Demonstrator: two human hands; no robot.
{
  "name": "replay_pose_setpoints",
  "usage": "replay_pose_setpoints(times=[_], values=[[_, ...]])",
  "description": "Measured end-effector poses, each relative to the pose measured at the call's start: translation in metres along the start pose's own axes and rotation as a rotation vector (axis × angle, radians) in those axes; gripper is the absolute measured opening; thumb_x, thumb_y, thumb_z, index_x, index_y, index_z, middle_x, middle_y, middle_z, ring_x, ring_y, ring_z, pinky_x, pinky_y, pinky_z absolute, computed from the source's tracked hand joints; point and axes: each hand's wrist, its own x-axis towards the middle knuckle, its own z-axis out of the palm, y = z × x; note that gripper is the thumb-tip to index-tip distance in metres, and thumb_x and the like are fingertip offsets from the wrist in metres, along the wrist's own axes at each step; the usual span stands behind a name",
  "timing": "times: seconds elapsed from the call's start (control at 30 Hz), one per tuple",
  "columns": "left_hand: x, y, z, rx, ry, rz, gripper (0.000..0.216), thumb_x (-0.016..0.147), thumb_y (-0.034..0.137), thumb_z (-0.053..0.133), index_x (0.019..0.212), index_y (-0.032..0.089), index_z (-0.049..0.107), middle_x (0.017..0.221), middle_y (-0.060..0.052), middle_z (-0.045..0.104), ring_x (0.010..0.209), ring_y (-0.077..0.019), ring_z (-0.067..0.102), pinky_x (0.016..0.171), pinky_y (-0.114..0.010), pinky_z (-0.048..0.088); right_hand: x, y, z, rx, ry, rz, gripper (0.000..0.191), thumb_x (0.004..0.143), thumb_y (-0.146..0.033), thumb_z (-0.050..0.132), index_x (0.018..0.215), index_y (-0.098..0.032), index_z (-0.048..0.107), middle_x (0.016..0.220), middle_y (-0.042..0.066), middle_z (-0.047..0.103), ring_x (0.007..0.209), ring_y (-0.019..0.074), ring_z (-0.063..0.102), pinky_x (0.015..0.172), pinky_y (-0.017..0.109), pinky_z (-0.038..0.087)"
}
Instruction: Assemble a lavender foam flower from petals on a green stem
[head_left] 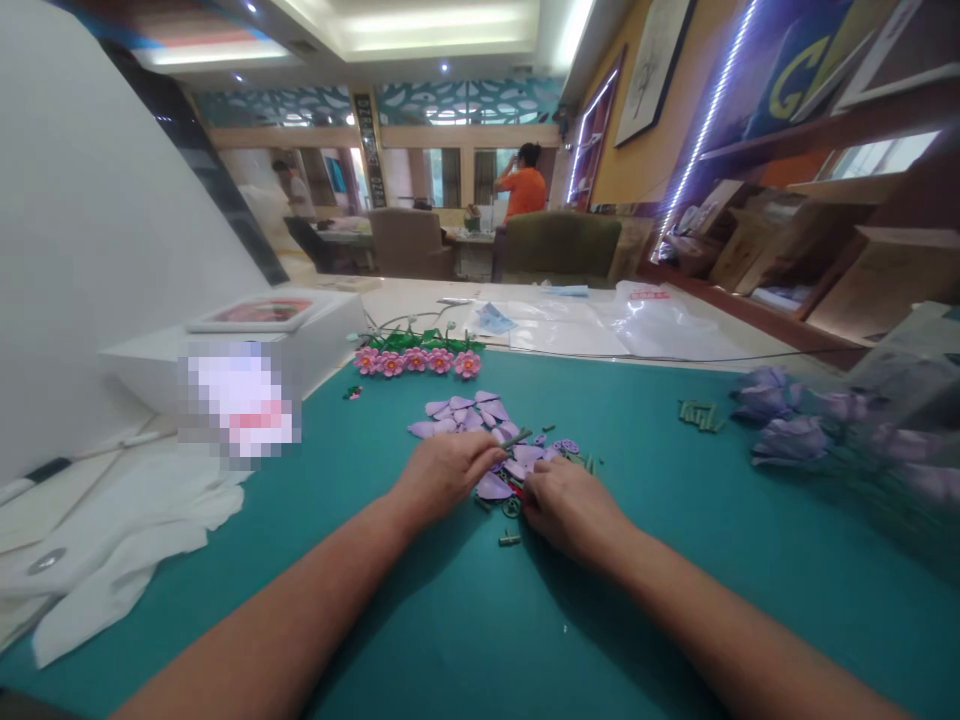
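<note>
In the middle of a green mat lies a loose pile of lilac plastic petals (457, 408), mixed with small green and purple building pieces. My left hand (450, 468) is closed at the pile's left side, pinching a thin green stem piece (516, 438) that points up to the right. Over the right side of the pile, my right hand (570, 505) has its fingers curled down among the pieces; what they grip, if anything, is hidden. A bit of red shows beside its fingertips. One small green connector (509, 539) lies just in front of the pile.
Pink flowers (416, 362) with green stems lie at the mat's back edge. To the right are green pieces (699, 414) and purple flowers (787, 430) beside clear wrapping. White gloves (142, 510) and a white box (322, 335) are left. Behind, a person in orange (523, 190) stands.
</note>
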Motion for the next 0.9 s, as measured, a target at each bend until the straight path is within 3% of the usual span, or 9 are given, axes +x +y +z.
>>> replay_pose_setpoints(times=[0.13,0.3,0.37,0.43,0.5,0.63,0.77,0.9], values=[[0.000,-0.001,-0.002,-0.086,0.028,-0.059,0.024,0.091,0.033,0.043,0.086,0.020,0.063,0.059,0.001,0.059,0.057,-0.0140,0.054,0.057,-0.024,0.035,0.002,-0.001,0.005,0.003,0.042,0.009,0.020,0.081,-0.015,0.050,0.081,-0.014,0.070,0.085,0.012,0.069,0.082,0.0225,0.059,0.070,0.031,0.038],[0.007,-0.024,-0.020,-0.493,0.310,-0.388,0.032,0.087,0.038,0.040,0.106,0.015,0.054,0.055,0.003,0.058,0.046,-0.0142,0.053,0.053,-0.026,0.042,0.002,-0.001,0.004,0.030,0.037,0.006,0.017,0.077,-0.013,0.051,0.078,-0.014,0.069,0.086,0.010,0.068,0.083,0.0217,0.058,0.067,0.030,0.037],[0.010,-0.033,-0.023,-0.666,0.367,-0.430,0.032,0.084,0.037,0.043,0.106,0.014,0.051,0.057,0.003,0.059,0.048,-0.0140,0.056,0.054,-0.026,0.046,0.002,-0.001,0.003,0.033,0.032,0.006,0.018,0.076,-0.012,0.051,0.077,-0.015,0.069,0.086,0.010,0.068,0.083,0.0214,0.058,0.066,0.029,0.036],[0.012,-0.035,-0.020,-0.788,0.325,-0.402,0.026,0.080,0.033,0.046,0.097,0.015,0.052,0.067,0.000,0.062,0.059,-0.0143,0.061,0.060,-0.027,0.049,0.002,-0.001,0.004,0.044,0.036,0.010,0.018,0.076,-0.011,0.051,0.076,-0.015,0.068,0.084,0.010,0.067,0.081,0.0207,0.058,0.066,0.029,0.036],[0.013,-0.032,-0.012,-0.816,0.205,-0.327,0.018,0.078,0.030,0.047,0.089,0.016,0.052,0.077,-0.002,0.063,0.068,-0.0140,0.062,0.067,-0.028,0.051,0.002,-0.002,0.005,0.059,0.059,0.007,0.017,0.075,-0.011,0.051,0.074,-0.015,0.067,0.083,0.009,0.067,0.080,0.0200,0.057,0.066,0.028,0.036],[0.009,-0.019,0.001,-0.595,0.052,-0.194,0.017,0.082,0.026,0.041,0.088,0.017,0.053,0.076,-0.001,0.061,0.071,-0.0148,0.057,0.070,-0.029,0.048,0.002,0.000,0.002,0.143,0.160,0.010,0.014,0.074,-0.011,0.050,0.071,-0.016,0.063,0.078,0.007,0.064,0.077,0.0182,0.056,0.065,0.027,0.034],[0.005,-0.008,-0.001,-0.433,0.015,-0.090,0.027,0.088,0.034,0.041,0.103,0.018,0.057,0.097,-0.004,0.065,0.089,-0.0175,0.058,0.083,-0.029,0.045,0.004,0.005,-0.003,0.423,0.225,0.091,0.008,0.071,-0.013,0.052,0.067,-0.019,0.055,0.067,0.000,0.060,0.062,0.0126,0.050,0.058,0.024,0.032],[0.003,-0.003,-0.001,-0.369,-0.051,-0.028,0.025,0.090,0.033,0.038,0.090,0.019,0.060,0.083,-0.002,0.064,0.080,-0.0160,0.057,0.072,-0.025,0.044,0.007,0.011,-0.002,0.824,0.298,0.125,0.003,0.071,-0.021,0.052,0.071,-0.020,0.055,0.062,-0.004,0.057,0.057,0.0108,0.049,0.056,0.023,0.035]])
